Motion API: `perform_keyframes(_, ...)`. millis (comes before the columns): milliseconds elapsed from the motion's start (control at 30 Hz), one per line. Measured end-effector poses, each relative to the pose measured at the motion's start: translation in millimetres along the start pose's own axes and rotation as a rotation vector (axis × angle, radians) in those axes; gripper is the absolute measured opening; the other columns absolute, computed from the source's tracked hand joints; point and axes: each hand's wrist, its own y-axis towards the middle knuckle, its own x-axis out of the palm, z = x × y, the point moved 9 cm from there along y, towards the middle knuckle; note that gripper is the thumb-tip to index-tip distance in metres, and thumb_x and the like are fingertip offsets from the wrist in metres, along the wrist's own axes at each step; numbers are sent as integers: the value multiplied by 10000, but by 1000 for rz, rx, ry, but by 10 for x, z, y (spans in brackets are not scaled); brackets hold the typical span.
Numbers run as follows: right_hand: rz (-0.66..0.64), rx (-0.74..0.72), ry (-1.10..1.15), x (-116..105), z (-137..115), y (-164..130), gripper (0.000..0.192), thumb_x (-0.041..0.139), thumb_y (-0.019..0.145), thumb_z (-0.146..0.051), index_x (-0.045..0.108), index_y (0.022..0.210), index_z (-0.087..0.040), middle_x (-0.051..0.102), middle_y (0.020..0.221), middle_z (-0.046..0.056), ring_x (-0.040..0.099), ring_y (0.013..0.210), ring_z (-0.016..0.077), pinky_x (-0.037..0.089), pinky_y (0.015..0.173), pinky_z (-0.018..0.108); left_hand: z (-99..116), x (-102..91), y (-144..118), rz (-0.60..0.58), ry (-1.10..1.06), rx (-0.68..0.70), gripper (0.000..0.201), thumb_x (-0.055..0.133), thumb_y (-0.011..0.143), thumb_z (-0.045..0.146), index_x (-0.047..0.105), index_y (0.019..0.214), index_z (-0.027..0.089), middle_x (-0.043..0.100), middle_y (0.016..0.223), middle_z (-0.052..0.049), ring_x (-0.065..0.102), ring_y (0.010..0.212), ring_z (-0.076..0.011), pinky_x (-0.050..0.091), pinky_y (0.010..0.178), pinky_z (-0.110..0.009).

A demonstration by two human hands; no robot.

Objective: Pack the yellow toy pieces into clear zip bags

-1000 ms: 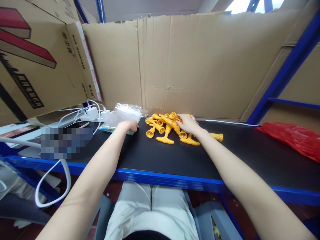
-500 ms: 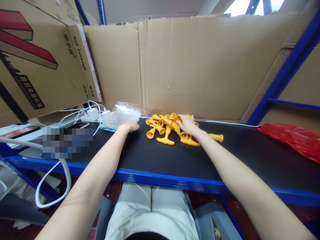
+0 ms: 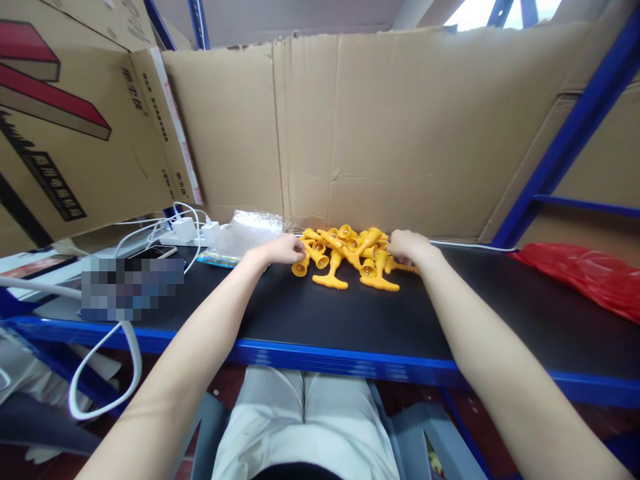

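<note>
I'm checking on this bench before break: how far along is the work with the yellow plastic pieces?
Nothing looks finished: the yellow pieces all lie in one loose pile on the black bench top. In hand: the left hand touches the pile's left edge and the right hand its right edge; whether either has a grip on a piece is unclear. The clear bags lie beside the pile, seemingly unfilled.
</note>
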Motion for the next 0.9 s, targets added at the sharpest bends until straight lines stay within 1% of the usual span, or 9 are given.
perform_keyframes(67, -200, 53, -19, 238, 105, 42, 233, 488, 765, -243, 649, 805, -80, 631, 605, 116, 625, 557, 217, 477, 570, 320, 54, 42, -16, -49, 1, 4, 330, 463, 670, 277, 667, 909, 176, 674, 836, -14, 591, 719, -147, 408, 627, -206)
perform_keyframes(100, -267, 65, -28, 336, 137, 62, 242, 481, 769, -247, 649, 791, -74, 624, 580, 116, 617, 530, 218, 476, 552, 326, 71, 66, -24, -73, 3, 4, 344, 475, 678, 305, 659, 942, 185, 673, 859, -14, 589, 728, -148, 405, 632, -207)
perform_keyframes(200, -354, 38, -46, 516, 143, 131, 236, 492, 754, -247, 643, 803, -72, 617, 559, 110, 609, 513, 222, 478, 530, 341, 116, 134, -37, -122, 15, 16, 414, 506, 696, 406, 626, 1036, 205, 660, 939, -22, 585, 772, -152, 399, 657, -210)
perform_keyframes(367, -266, -26, -53, 492, 85, 239, 182, 526, 705, -190, 636, 807, -87, 614, 583, 85, 609, 542, 207, 477, 545, 321, 212, 196, -1, -68, -12, 57, 478, 486, 741, 497, 590, 1096, 195, 646, 959, -45, 579, 794, -156, 396, 676, -222)
perform_keyframes(500, -292, 3, -16, 541, 156, 270, 157, 545, 654, -111, 639, 772, -70, 611, 590, 93, 613, 558, 202, 474, 534, 290, 264, 244, 65, 38, -17, 97, 469, 421, 794, 505, 585, 1067, 161, 641, 938, -71, 578, 806, -171, 408, 690, -244)
perform_keyframes(600, -299, 54, 99, 584, 228, 298, 206, 506, 697, -139, 631, 833, -50, 598, 571, 99, 608, 527, 204, 475, 504, 291, 266, 310, 125, 96, -40, 143, 491, 372, 817, 522, 552, 1099, 161, 623, 1011, -82, 575, 879, -184, 417, 747, -263)
perform_keyframes(733, -238, 74, 152, 561, 279, 359, 261, 471, 738, -200, 623, 881, -43, 607, 592, 110, 608, 518, 211, 475, 498, 301, 256, 376, 173, 126, -68, 185, 486, 327, 839, 522, 536, 1094, 166, 599, 1084, -84, 556, 958, -188, 412, 814, -276)
perform_keyframes(800, -190, 72, 113, 515, 303, 378, 273, 488, 737, -244, 631, 881, -60, 630, 657, 126, 624, 577, 221, 479, 534, 308, 278, 376, 165, 123, -76, 202, 473, 307, 850, 515, 536, 1084, 174, 607, 1069, -72, 557, 959, -185, 410, 825, -277)
perform_keyframes(900, -59, 63, 21, 356, 327, 366, 301, 537, 713, -314, 645, 891, -97, 648, 803, 153, 636, 755, 249, 476, 630, 322, 319, 327, 127, 128, -76, 209, 464, 272, 865, 508, 548, 1059, 189, 624, 1026, -55, 574, 910, -179, 419, 801, -274)
